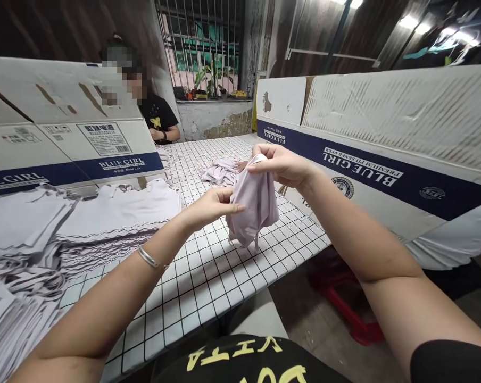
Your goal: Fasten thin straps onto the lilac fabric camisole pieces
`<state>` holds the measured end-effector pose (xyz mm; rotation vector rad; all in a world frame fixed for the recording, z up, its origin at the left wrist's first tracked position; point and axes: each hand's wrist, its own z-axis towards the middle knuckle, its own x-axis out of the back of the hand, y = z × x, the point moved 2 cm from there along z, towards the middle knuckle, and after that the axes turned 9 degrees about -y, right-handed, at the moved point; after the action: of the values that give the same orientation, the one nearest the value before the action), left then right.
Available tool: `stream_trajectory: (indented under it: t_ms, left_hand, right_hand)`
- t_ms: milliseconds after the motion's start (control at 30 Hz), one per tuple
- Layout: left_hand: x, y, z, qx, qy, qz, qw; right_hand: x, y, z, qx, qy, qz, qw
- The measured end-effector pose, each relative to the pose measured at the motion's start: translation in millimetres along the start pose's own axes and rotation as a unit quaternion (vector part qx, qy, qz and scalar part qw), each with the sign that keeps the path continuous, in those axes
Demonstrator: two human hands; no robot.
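A pale lilac cloth piece (254, 205) hangs bunched over the grid-patterned table, its lower end loose. At its top, my right hand (273, 161) pinches an edge between thumb and fingers. On the cloth's left side my left hand (218, 206) is closed on it, thumb and fingers pressing the fabric. Behind the held piece, more lilac cloth (220, 171) lies in a loose heap on the table (184, 298).
Stacks of similar cloth (116, 210) cover the left side. Large cartons stand at left (73, 127) and right (376, 143). A person in a black shirt (160, 117) sits beyond the left carton. A red stool (352, 314) is under the right side.
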<state>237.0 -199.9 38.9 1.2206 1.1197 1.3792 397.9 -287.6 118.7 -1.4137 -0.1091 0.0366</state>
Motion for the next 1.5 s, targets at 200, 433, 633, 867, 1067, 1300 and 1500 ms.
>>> stream_trajectory:
  t_ms: [200, 433, 633, 867, 1067, 1300, 1500]
  left_hand:
    - [15.3, -36.6, -17.7, 0.059, -0.064, -0.015, 0.996]
    - [34.5, -10.6, -18.9, 0.083, 0.009, 0.122, 0.989]
    - [0.5, -7.4, 35.8, -0.04, 0.026, 0.112, 0.993]
    - [28.2, 30.4, 33.8, -0.099, 0.019, -0.144, 0.985]
    - [68.8, 56.0, 4.9, -0.097, 0.08, -0.174, 0.977]
    - [73.8, 79.9, -6.2, -0.041, 0.025, -0.079, 0.996]
    - [68.3, 104.3, -7.3, 0.023, 0.01, 0.017, 1.0]
  right_hand:
    - [45.3, -16.0, -22.9, 0.025, 0.066, -0.004, 0.998]
    - [73.1, -5.5, -37.1, 0.01, 0.073, -0.012, 0.997]
    - [38.3, -6.9, -17.8, 0.042, -0.014, -0.05, 0.998]
    - [56.8, 6.2, -35.9, 0.053, -0.01, -0.002, 0.999]
    - [60.7, 68.6, -53.9, -0.154, -0.245, -0.043, 0.956]
    - [22.8, 68.3, -11.9, 0.051, -0.064, -0.094, 0.992]
    - [-30.2, 51.0, 38.3, 0.112, -0.15, -0.019, 0.982]
